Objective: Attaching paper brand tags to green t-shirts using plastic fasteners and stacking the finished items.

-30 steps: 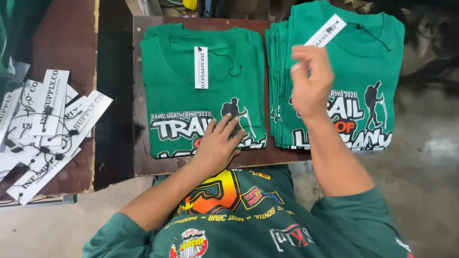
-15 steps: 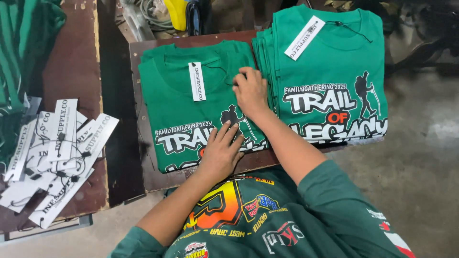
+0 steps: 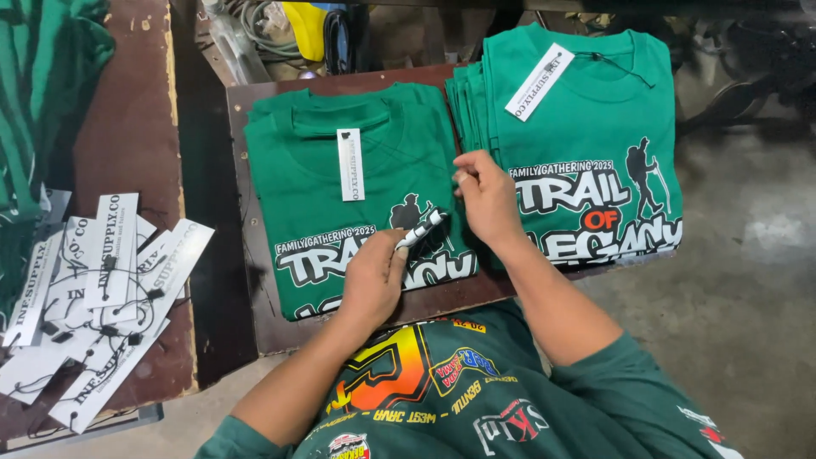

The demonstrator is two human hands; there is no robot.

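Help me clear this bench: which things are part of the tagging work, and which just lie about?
In the work:
left hand, pinching a white hang tag
right hand, on the folded green T-shirt
stack of tagged green T-shirts
pile of spare hang tags

Lying about:
yellow object and cables behind the board
green cloth, far left

A narrow white tag (image 3: pixel 421 229) sits pinched in the left hand (image 3: pixel 374 276). Another white hang tag (image 3: pixel 350 164) lies above it, a third (image 3: pixel 539 82) above the right hand (image 3: pixel 489 197), and loose white tags (image 3: pixel 102 289) are heaped far left.
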